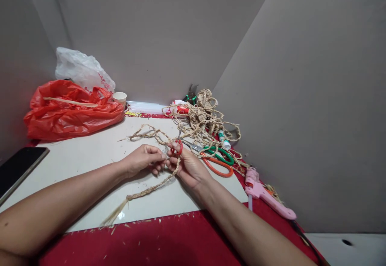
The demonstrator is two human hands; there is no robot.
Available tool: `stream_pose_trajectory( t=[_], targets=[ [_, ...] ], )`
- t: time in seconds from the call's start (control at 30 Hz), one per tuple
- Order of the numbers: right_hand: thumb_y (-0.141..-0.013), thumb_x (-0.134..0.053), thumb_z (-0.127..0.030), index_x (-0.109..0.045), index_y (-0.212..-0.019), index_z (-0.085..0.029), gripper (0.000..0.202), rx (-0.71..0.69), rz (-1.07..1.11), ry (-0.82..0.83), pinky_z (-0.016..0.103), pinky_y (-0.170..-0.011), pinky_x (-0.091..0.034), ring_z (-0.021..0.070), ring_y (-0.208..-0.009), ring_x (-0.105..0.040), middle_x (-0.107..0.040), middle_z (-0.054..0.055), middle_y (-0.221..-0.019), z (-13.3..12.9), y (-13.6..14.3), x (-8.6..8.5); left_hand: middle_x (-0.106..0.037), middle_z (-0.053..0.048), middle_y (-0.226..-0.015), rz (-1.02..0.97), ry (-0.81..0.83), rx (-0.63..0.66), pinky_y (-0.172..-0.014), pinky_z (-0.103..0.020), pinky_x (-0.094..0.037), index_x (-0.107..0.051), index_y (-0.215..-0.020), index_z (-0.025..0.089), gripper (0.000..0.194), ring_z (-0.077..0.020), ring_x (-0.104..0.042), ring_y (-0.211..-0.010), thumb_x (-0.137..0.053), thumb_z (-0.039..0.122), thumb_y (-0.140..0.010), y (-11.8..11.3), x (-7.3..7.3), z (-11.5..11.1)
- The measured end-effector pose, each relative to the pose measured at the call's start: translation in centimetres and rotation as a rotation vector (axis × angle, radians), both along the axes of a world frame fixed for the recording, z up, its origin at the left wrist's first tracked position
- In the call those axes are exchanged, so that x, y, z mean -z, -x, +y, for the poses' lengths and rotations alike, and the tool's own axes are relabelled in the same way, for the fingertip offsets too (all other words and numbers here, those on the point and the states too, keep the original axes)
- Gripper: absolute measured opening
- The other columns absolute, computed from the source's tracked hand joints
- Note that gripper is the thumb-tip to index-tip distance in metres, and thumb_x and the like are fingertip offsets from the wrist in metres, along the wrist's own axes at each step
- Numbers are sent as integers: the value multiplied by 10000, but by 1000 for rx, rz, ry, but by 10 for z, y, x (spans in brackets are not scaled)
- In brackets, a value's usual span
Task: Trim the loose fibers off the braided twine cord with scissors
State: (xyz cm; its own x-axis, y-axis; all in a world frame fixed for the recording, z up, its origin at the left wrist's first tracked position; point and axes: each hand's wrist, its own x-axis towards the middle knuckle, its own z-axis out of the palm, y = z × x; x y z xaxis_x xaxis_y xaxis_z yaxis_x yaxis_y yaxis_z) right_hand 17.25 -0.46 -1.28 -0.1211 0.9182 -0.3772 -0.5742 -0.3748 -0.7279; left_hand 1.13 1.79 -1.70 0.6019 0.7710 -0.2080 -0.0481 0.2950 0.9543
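Observation:
A pair of small red-handled scissors (176,147) is in my right hand (188,165), its blades pointing away from me. Out of the same hand hangs a braided straw cord (153,188), which curves down to the left and ends in a loose frayed tuft on the white board (99,169). My left hand (146,159) is closed in a pinch close to the right fingertips; whatever lies between its fingers is too small to make out. More braid lies beyond both hands. Just right of my right hand rest larger scissors (218,160) with green and orange handles.
A heap of braided cord (205,113) lies at the back right, near green-handled pliers (191,95). A pink glue gun (267,195) is at the right edge. Left stand a red plastic bag (72,113), a paper cup (120,97) and a phone (19,171). Grey walls enclose the table.

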Motion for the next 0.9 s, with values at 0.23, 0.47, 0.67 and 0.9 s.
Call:
stream_pose_trajectory(
  t=[0.23,0.47,0.67,0.9],
  targets=[
    [-654,-787,-424,-628,-883,-154,389,-180,-69,-47,101,-321,-123,-13,-379,-251,-530,-51,-627,-18,10,-6,-636,-49,-643,-42,54,-152,-421,-187,-441,-653,-783,109,333,-64,-492,-457,-647,442,-794,-1,0,6],
    [-669,-758,-494,-622,-876,-164,412,-299,-181,-112,131,-343,-98,-3,-385,-207,-521,-52,-607,-32,17,-10,-489,40,-474,-107,40,-234,-375,-155,-331,-581,-641,135,278,-45,-417,-393,-704,358,-753,0,-3,6],
    [-682,-732,-535,-556,-816,-181,417,-301,-192,-41,136,-336,-71,13,-379,-158,-356,-108,-490,-38,18,-6,-444,55,-454,-174,25,-441,-396,-152,-336,-617,-688,109,90,-42,-389,-395,-685,159,-720,-4,-6,4],
    [-662,-762,-509,-577,-841,-152,439,-91,-141,-52,125,-341,-135,4,-388,-236,-480,-68,-550,-41,14,0,-526,29,-585,-251,44,-552,-401,-140,-414,-627,-787,105,23,-49,-494,-448,-631,127,-778,3,-9,16]
  ],
)
